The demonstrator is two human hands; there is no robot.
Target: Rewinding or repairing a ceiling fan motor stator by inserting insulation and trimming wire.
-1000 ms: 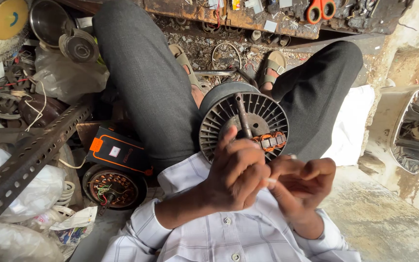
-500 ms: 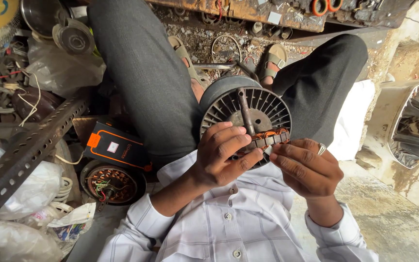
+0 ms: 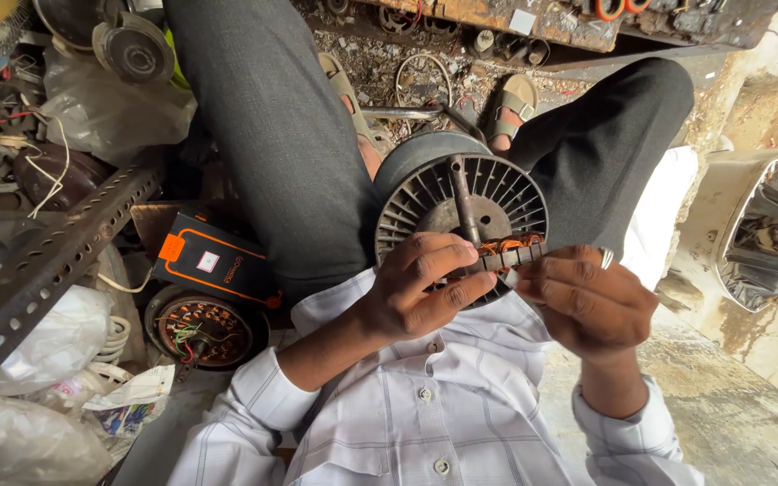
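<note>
Grey finned motor housing rests on the person's lap, its steel shaft pointing up, just beyond both hands. Left hand and right hand are curled closed, pinching between them a small copper-wound slotted armature piece against the housing's near edge.

My shirt is white with a fine grey check, my trousers dark grey. The motor core shows copper-orange windings; the tester is black, orange-cornered.
</note>
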